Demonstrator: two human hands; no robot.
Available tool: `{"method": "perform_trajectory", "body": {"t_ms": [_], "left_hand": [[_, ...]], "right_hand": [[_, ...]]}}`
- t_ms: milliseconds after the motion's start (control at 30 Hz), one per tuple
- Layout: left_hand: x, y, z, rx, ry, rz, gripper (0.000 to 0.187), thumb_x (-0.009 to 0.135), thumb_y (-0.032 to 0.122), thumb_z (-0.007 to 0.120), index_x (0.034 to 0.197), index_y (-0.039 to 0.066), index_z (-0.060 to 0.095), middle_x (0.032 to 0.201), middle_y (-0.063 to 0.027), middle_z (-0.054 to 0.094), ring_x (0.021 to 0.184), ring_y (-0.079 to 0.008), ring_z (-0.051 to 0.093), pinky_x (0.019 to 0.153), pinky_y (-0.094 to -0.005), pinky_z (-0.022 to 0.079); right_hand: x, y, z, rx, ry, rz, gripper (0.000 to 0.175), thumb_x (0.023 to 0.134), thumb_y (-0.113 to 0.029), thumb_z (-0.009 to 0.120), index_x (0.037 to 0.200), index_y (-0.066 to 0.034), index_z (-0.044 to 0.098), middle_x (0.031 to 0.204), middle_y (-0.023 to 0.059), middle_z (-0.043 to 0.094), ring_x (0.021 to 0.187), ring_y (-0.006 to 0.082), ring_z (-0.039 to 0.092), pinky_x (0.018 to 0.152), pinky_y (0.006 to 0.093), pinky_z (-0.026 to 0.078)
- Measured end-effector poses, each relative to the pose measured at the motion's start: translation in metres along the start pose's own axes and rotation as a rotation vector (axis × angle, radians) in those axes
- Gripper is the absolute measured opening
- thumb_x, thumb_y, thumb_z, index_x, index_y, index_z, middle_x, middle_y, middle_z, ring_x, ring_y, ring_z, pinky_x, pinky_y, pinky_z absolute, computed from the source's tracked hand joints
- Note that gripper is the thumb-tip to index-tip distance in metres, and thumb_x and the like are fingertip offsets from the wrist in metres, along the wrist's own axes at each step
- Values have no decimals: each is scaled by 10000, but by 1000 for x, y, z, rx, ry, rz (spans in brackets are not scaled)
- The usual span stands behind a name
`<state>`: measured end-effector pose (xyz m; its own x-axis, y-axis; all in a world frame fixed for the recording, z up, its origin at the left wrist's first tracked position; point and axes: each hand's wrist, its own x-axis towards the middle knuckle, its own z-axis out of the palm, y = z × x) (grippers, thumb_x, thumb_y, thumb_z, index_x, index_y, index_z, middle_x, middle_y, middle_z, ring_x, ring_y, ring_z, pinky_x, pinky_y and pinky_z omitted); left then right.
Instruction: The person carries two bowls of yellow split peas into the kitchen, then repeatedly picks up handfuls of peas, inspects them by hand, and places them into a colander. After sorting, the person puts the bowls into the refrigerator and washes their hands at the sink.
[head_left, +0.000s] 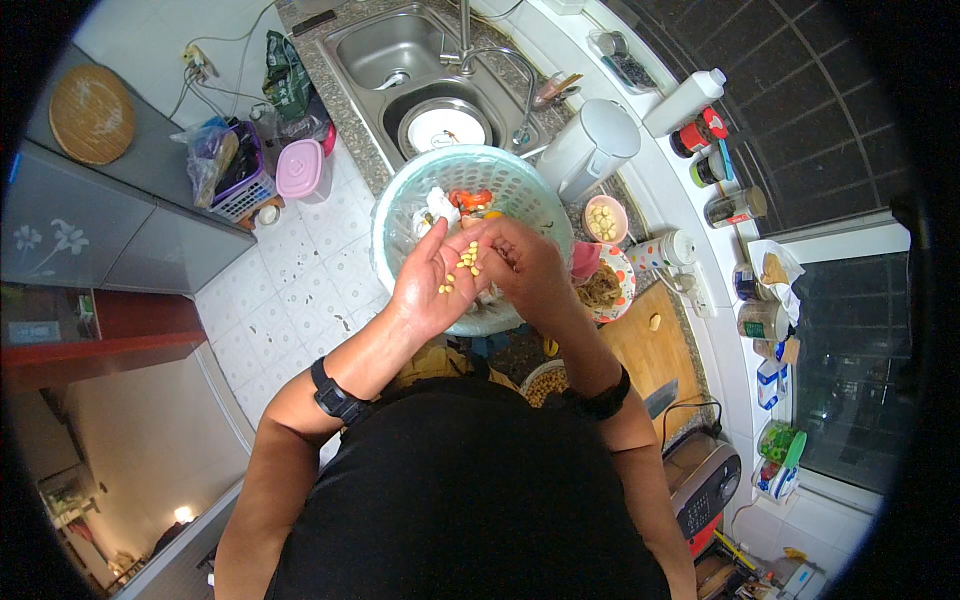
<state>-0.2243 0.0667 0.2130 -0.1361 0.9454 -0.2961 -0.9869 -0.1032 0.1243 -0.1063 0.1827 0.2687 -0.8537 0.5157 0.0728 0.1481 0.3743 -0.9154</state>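
Note:
Several yellow soybeans (469, 259) lie in the upturned palm of my left hand (431, 281). My right hand (521, 259) is close against it, its fingers curled in by the left fingertips; whether a bean is between them I cannot tell. Both hands are above a pale green perforated plastic bin (551, 195) with a clear liner. Crumpled white tissue (437, 214) and red food scraps (472, 199) show inside it, and my hands hide part of the contents. Near my right forearm is a bowl of soybeans (544, 384), partly covered by my body.
The bin stands against the counter by a steel double sink (390, 45). Along the counter are an electric kettle (592, 146), a pink bowl of peeled garlic (603, 221), a dotted plate of food (607, 289), and a cutting board (649, 337) with a cleaver (661, 397).

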Motion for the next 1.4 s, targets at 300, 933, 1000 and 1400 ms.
{"method": "perform_trajectory", "body": {"t_ms": [300, 933, 1000, 1400], "left_hand": [[3, 1, -2, -4, -163, -21, 694, 1122, 483, 303, 1526, -72, 400, 1514, -236, 508, 1408, -347, 495, 1221, -448, 342], [5, -4, -1, 3, -162, 10, 660, 1128, 439, 270, 1449, -97, 481, 1478, -239, 529, 1396, -333, 489, 1236, -449, 312], [5, -4, -1, 34, -148, 18, 660, 1129, 439, 267, 1452, -95, 479, 1485, -237, 525, 1397, -336, 489, 1236, -454, 311], [5, 2, -1, -5, -190, 26, 645, 1126, 439, 313, 1487, -80, 443, 1529, -234, 497, 1435, -347, 463, 1242, -465, 300]], "right_hand": [[1, 19, 10, -215, -126, -388, 162, 831, -66, 705, 974, -44, 778, 969, 133, 703, 900, 327, 695, 813, 407, 554], [-6, 19, 23, -357, -91, -463, 38, 899, -40, 617, 908, -4, 620, 960, 197, 616, 909, 413, 612, 786, 495, 505], [-6, 19, 25, -364, -82, -457, 30, 901, -34, 607, 905, -5, 615, 954, 195, 612, 903, 417, 606, 781, 496, 503], [-6, 1, 6, -145, -56, -119, 102, 864, -122, 660, 877, -30, 618, 775, 230, 638, 742, 439, 652, 634, 491, 507]]}}
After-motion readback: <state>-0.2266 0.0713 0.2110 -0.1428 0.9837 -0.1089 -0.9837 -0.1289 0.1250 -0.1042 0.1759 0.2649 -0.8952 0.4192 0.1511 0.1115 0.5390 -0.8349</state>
